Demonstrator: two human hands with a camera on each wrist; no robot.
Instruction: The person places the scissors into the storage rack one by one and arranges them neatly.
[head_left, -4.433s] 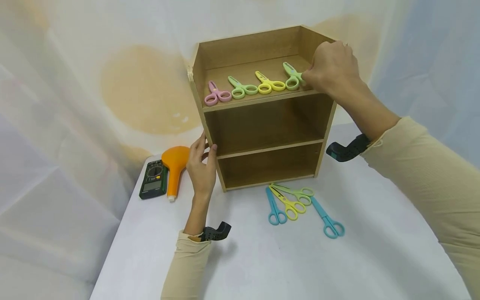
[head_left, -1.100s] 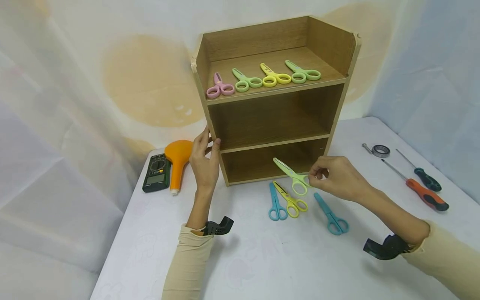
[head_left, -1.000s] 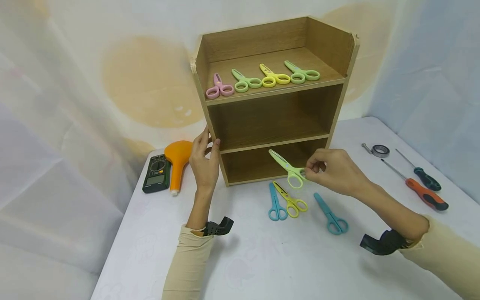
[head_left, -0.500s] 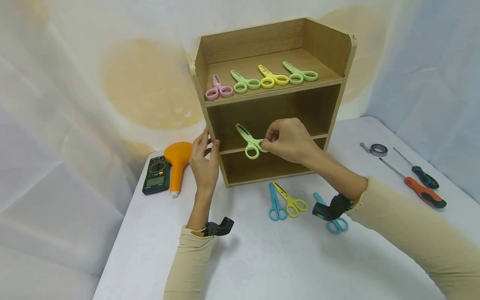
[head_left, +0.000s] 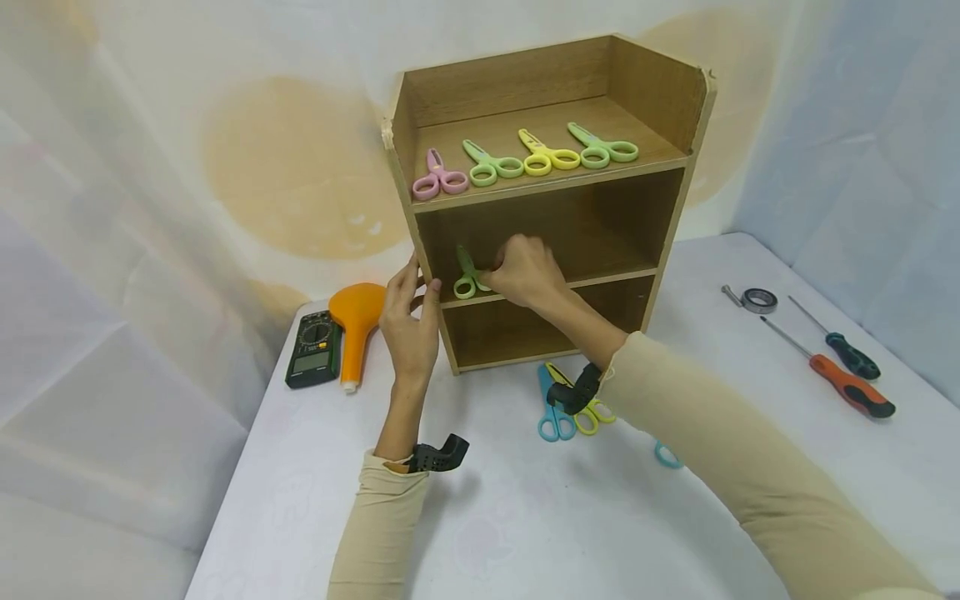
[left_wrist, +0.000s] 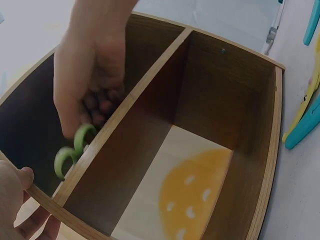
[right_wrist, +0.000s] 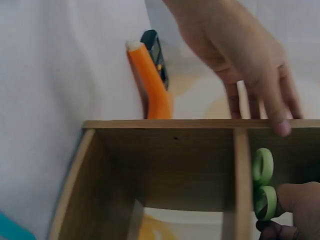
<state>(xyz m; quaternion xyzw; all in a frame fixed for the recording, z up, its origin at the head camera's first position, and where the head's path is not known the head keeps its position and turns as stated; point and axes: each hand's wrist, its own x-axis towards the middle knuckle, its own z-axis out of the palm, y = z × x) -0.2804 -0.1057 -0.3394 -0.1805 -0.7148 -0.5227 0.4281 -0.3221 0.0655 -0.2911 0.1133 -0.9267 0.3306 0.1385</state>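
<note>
You see a brown wood-grain shelf unit (head_left: 645,92), light-green plastic scissors (head_left: 467,277), a pink pair (head_left: 433,178), a yellow pair (head_left: 542,155), and an orange-handled screwdriver (head_left: 840,382).

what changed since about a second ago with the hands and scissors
The right hand lifted the green scissors off the table and carried them up and left onto the shelf unit's middle shelf, still pinching them. The left hand stays on the unit's left edge; the four top-shelf scissors haven't moved.

No legible text, not even on the multimeter (head_left: 312,351)
</note>
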